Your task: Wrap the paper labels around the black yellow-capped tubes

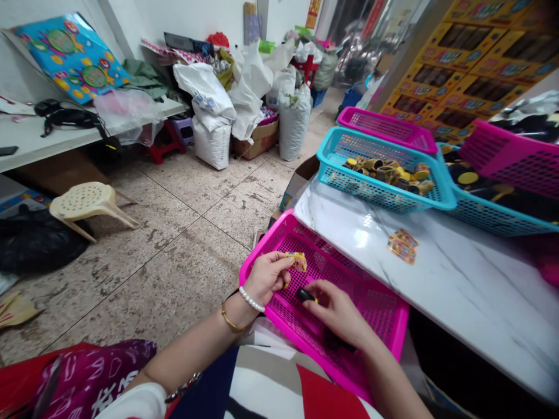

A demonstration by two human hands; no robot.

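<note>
My left hand [273, 274] pinches a small yellow printed label [297, 261] between thumb and fingertips. A bit of yellow also shows by its curled lower fingers, too small to name. In my right hand [334, 305] is a small black cylinder [304, 295] with yellow at its near end, its dark end pointing left toward my left hand. Both hands are over a pink plastic basket [279, 233], which rests at my lap against the table. Inside it, below my right wrist, lie dark items, partly hidden. Several similar printed labels [402, 246] lie on the marble-patterned table [458, 285] to the right.
A blue basket [388, 201] on the table holds several small yellow-and-dark cylinders [384, 171]. Behind and beside it are more pink and blue baskets and stacked yellow boxes [437, 75]. On the floor at left are a cream stool [82, 198] and white sacks [212, 139].
</note>
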